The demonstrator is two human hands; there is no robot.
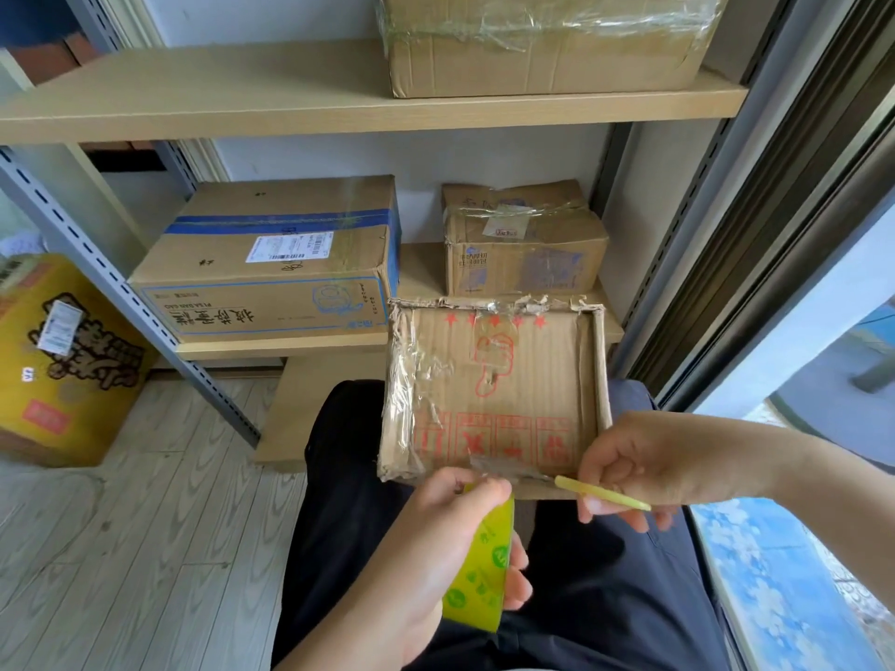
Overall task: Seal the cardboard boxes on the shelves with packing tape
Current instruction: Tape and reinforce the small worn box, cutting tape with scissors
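We see the flat cardboard box on the lap, below the lower shelf. Left hand grips the tape roll; right hand pinches a yellow cutter at the box's near edge. Box looks light, flimsy, old tape slick; we'd hold its edges.

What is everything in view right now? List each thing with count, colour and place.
Flat brown cardboard box with red print: 1, on lap.
Green-printed roll of packing tape: 1, in left hand.
Yellow-green cutter: 1, in right hand, at box's near edge.
Brown boxes: 3; blue-striped and small taped on lower shelf, wrapped on upper shelf.
Yellow carton: 1, floor left.
Wooden shelves: beige.
Left hand, right hand: gripping.
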